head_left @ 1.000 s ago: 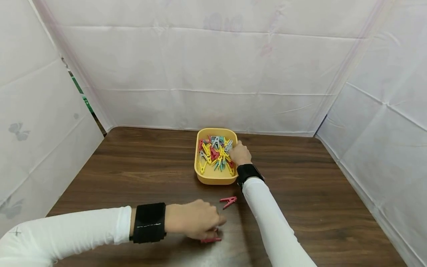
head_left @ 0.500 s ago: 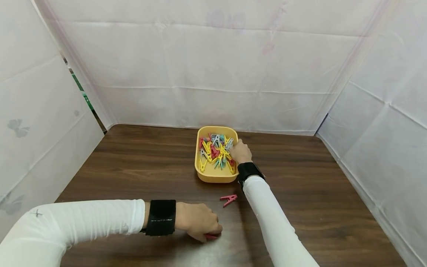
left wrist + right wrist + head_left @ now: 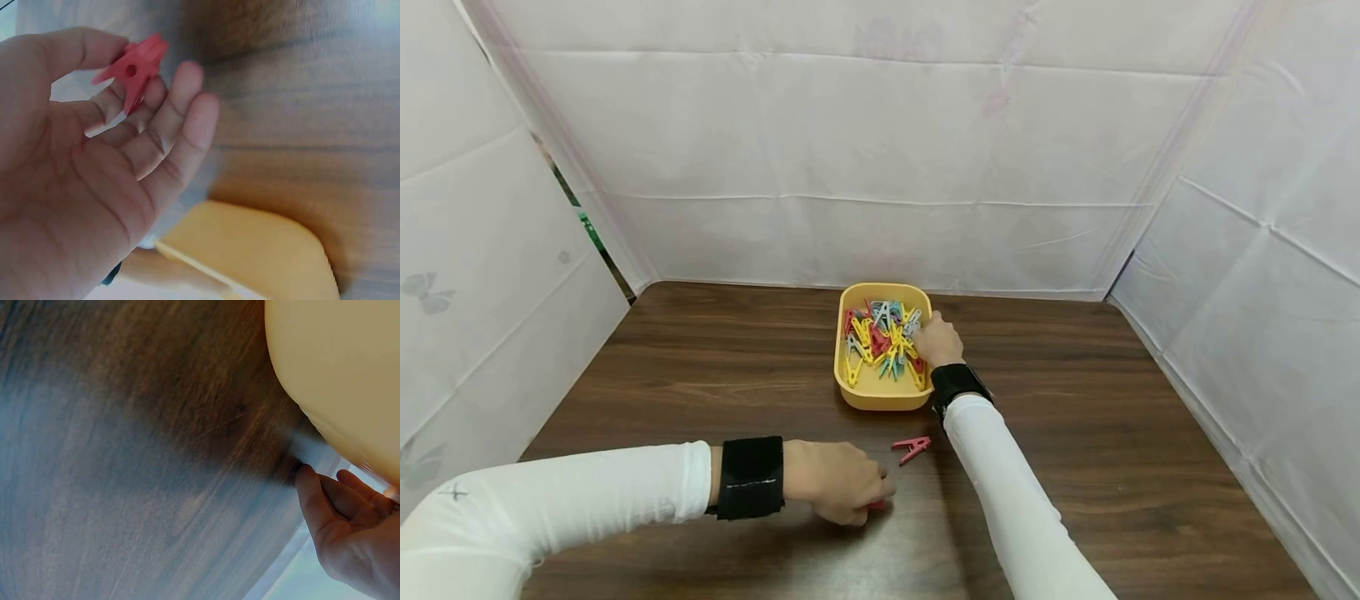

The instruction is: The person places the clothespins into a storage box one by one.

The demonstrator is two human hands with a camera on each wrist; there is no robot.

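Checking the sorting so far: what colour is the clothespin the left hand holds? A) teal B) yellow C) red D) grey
C: the left wrist view shows the left hand pinching a red clothespin between thumb and fingers.

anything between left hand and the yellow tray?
In the head view, one loose red plastic clothespin lies on the wooden table between the left hand and the yellow plastic tray; otherwise bare wood.
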